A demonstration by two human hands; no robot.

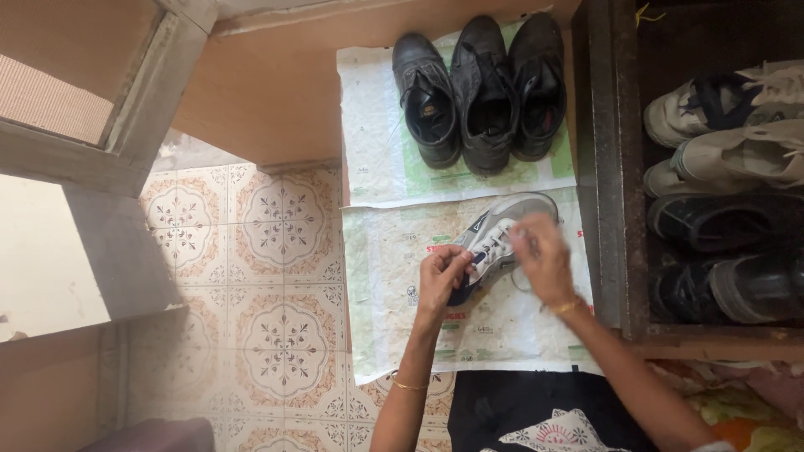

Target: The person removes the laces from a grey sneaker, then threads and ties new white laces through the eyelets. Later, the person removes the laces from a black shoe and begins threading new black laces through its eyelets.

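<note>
- On the patterned tile floor [285, 251]: two paper sheets; near sheet [394, 276] carries the work.
- Far sheet [377, 125]: three black shoes [481, 92], side by side.
- Near sheet, far right corner: grey sneaker [502, 230], toe pointing away.
- Left hand [441, 272] pinches the white laces [496, 238] by the tongue.
- Right hand [543, 255] grips lace ends; blurred.
- Risk, my judgement: uneven pull could drag the sneaker and crumple the paper.

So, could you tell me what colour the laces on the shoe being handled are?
White, on the grey sneaker; head view.
</note>
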